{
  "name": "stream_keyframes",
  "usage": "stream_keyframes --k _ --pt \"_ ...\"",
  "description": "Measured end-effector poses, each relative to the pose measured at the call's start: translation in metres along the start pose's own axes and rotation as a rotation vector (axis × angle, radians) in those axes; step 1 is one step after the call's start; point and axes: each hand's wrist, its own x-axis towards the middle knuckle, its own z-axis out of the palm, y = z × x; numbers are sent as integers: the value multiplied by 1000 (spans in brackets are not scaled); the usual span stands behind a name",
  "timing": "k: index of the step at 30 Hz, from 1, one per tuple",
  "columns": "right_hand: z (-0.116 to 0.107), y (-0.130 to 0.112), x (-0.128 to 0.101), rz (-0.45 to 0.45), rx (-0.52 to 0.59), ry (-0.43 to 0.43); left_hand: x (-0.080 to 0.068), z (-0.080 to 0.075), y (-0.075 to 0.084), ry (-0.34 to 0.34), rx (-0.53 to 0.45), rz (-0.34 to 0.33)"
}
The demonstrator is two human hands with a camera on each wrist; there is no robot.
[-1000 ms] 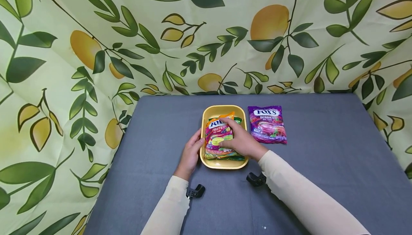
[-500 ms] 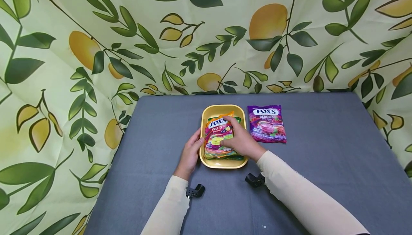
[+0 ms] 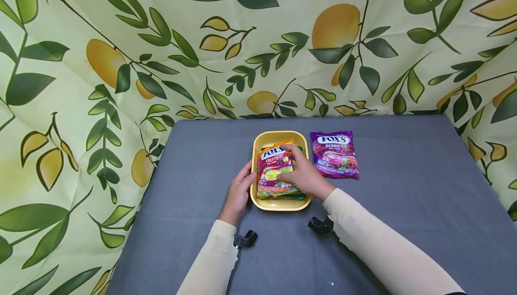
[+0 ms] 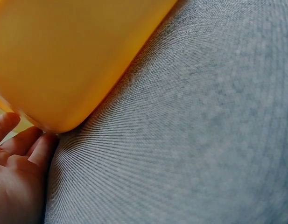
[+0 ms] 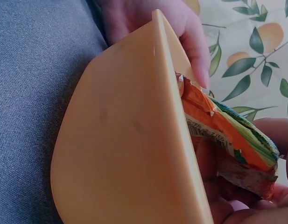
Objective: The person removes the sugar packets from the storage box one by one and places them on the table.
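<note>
A yellow tray sits mid-table on the grey cloth and holds a stack of candy bags, with a Fox's Fruits bag on top. My right hand lies over the stack's right side, fingers curled round its edge. In the right wrist view, fingers wrap the orange and green bag edges above the tray wall. My left hand holds the tray's left rim, thumb on top. In the left wrist view, my left hand's fingertips touch the tray's corner.
A purple Fox's Berries bag lies flat just right of the tray. The grey table stretches to both sides, and a leaf-and-lemon curtain hangs behind and to its left and right. Black wrist mounts sit near my sleeves.
My right hand's fingers have slid from the top of the Fruits bag towards the stack's right edge and curled round it. The left hand and tray have stayed put.
</note>
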Motion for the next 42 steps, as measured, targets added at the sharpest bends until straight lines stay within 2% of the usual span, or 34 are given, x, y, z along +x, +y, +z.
stream_keyframes --k 12,22,33,42 --pt "-1 3 -2 -47 53 41 0 1 1 0 -9 1" --pt "-3 4 -3 -89 159 58 1 2 1 7 -19 3" --pt "-19 4 -5 -128 213 86 1 2 0 -9 -45 28" --pt "-32 5 -8 -126 245 113 1 2 -1 -2 -45 26"
